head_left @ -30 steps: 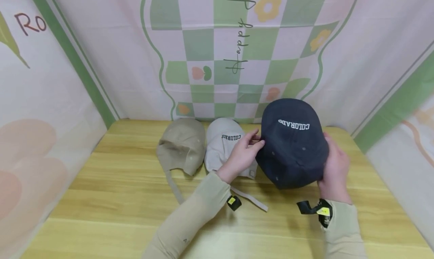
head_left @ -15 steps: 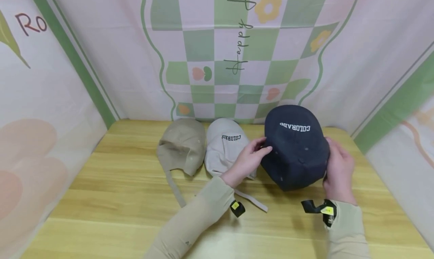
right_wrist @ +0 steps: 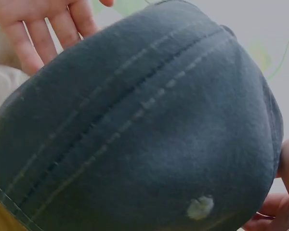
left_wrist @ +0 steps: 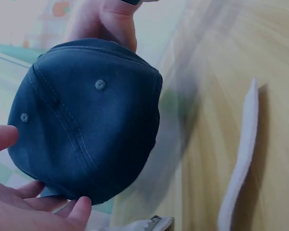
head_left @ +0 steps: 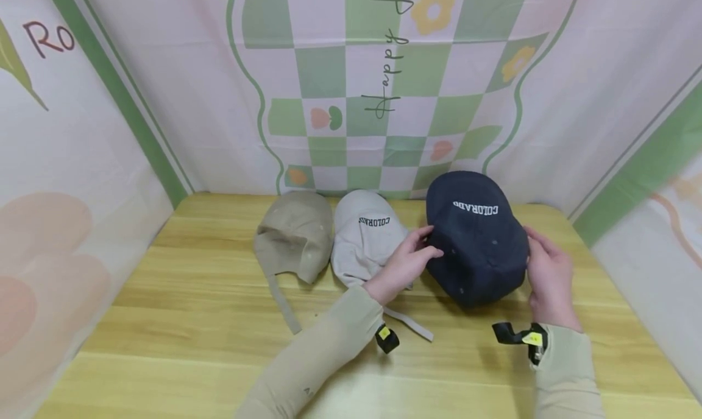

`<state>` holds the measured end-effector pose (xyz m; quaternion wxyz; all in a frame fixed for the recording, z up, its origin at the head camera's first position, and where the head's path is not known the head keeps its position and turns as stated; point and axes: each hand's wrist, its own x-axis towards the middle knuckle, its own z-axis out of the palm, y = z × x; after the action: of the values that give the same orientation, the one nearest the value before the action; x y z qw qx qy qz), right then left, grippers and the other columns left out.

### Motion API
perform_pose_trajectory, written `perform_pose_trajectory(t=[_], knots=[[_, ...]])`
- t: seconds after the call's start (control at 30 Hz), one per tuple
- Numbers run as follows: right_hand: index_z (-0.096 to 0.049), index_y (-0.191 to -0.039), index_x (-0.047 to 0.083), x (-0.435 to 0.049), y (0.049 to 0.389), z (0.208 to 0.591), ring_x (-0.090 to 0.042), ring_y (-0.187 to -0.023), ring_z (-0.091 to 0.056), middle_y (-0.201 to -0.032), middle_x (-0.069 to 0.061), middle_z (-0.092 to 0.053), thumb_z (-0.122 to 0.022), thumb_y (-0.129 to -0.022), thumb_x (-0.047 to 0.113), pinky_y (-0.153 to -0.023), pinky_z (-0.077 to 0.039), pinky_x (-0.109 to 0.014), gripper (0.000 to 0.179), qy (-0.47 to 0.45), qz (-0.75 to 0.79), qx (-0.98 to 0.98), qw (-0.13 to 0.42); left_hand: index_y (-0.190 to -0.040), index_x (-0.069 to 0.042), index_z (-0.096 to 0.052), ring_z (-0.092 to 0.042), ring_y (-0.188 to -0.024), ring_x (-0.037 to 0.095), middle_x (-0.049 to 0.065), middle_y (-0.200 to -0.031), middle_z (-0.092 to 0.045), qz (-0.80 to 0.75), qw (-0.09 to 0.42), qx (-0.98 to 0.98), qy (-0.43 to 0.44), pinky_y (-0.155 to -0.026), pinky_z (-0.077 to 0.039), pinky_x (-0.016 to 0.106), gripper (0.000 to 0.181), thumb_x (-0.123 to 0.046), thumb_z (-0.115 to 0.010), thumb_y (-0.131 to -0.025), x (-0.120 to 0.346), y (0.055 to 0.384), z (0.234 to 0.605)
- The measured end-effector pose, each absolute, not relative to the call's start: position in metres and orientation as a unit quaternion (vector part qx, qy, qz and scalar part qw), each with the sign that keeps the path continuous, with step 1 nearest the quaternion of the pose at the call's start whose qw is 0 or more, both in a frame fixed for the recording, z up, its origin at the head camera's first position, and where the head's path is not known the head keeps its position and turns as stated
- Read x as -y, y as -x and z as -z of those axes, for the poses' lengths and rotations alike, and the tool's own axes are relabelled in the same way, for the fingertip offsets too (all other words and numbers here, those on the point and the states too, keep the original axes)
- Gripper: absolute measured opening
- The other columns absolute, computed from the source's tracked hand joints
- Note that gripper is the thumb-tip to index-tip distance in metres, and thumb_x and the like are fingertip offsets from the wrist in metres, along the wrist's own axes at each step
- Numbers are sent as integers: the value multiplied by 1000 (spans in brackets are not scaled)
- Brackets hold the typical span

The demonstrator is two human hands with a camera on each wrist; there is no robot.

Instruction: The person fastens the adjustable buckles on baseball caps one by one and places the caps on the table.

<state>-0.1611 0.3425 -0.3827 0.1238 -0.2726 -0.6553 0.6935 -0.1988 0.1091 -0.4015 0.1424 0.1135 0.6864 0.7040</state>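
A navy cap (head_left: 474,242) with white COLORADO lettering is held tilted over the right part of the table, its brim toward the back wall. My right hand (head_left: 550,279) grips its right edge, the fingers partly hidden behind the crown. On the other side, my left hand (head_left: 404,262) touches the cap with its thumb over the side and its fingers near the brim; those fingers (right_wrist: 41,41) look straight in the right wrist view. Just left of the navy cap lies a light grey cap (head_left: 364,239), also lettered COLORADO, partly covered by my left hand.
A khaki cap (head_left: 296,236) lies left of the grey one, its strap (head_left: 284,303) trailing forward. The grey cap's strap (head_left: 408,324) stretches across the wooden table (head_left: 164,321). A printed curtain (head_left: 318,72) hangs behind and along both sides.
The navy cap has come down slightly and shifted a little right, both hands moving with it. The khaki and grey caps have stayed in place.
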Motion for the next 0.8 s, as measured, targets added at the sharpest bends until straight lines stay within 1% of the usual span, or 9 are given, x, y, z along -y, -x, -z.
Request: perform_pose_trajectory(t=[0.17, 0.27, 0.3, 0.43, 0.5, 0.63, 0.73, 0.8], knots=[[-44, -154, 11, -344, 161, 385, -16, -144, -28, -161, -1, -35, -58, -104, 33, -107, -35, -18, 56, 271, -699, 653, 108, -150, -11, -49, -47, -135, 15, 3, -149, -50, -696, 157, -689, -123, -103, -41, 21, 63, -12, -68, -90, -111, 200, 407], [-40, -156, 11, -345, 160, 386, -15, -145, -26, -162, -1, -33, -55, -105, 33, -108, -34, -18, 58, 266, -703, 652, 97, -151, -13, -49, -46, -136, 14, 0, -150, -50, -687, 170, -696, -126, -103, -40, 20, 65, -14, -67, -89, -112, 199, 411], [-39, -156, 10, -346, 160, 387, -15, -145, -25, -162, -1, -32, -53, -106, 32, -109, -32, -19, 57, 265, -702, 655, 94, -151, -14, -48, -45, -136, 13, -1, -149, -50, -684, 175, -697, -123, -103, -40, 19, 66, -14, -68, -88, -113, 199, 412], [-35, -157, 7, -349, 159, 391, -19, -146, -24, -164, -5, -29, -46, -106, 28, -116, -26, -28, 57, 258, -666, 695, 76, -150, -16, -50, -46, -134, 11, -2, -147, -52, -671, 181, -711, -112, -103, -40, 20, 67, -16, -69, -87, -116, 197, 417], [-35, -158, 7, -352, 158, 394, -22, -145, -23, -165, -8, -26, -43, -106, 28, -116, -26, -31, 57, 253, -646, 717, 67, -149, -16, -51, -47, -134, 11, -2, -146, -53, -671, 178, -712, -103, -104, -40, 20, 67, -16, -70, -85, -119, 197, 420], [-35, -159, 10, -356, 159, 397, -26, -143, -26, -165, -11, -24, -41, -106, 31, -106, -34, -29, 57, 250, -612, 748, 54, -147, -8, -52, -50, -132, 17, 6, -145, -55, -707, 170, -681, -89, -105, -41, 24, 69, -9, -70, -81, -127, 196, 427], [-34, -159, 11, -358, 160, 400, -29, -140, -28, -165, -13, -24, -40, -106, 34, -97, -36, -28, 58, 251, -592, 765, 47, -146, -3, -51, -52, -128, 17, 10, -142, -56, -727, 173, -660, -68, -103, -43, 25, 71, -6, -70, -78, -133, 195, 431], [-33, -159, 9, -360, 160, 401, -31, -141, -27, -165, -15, -23, -40, -106, 34, -100, -36, -32, 59, 248, -586, 770, 43, -146, -3, -51, -54, -124, 16, 10, -140, -57, -728, 181, -659, -55, -102, -44, 26, 72, -7, -70, -77, -136, 194, 434]])
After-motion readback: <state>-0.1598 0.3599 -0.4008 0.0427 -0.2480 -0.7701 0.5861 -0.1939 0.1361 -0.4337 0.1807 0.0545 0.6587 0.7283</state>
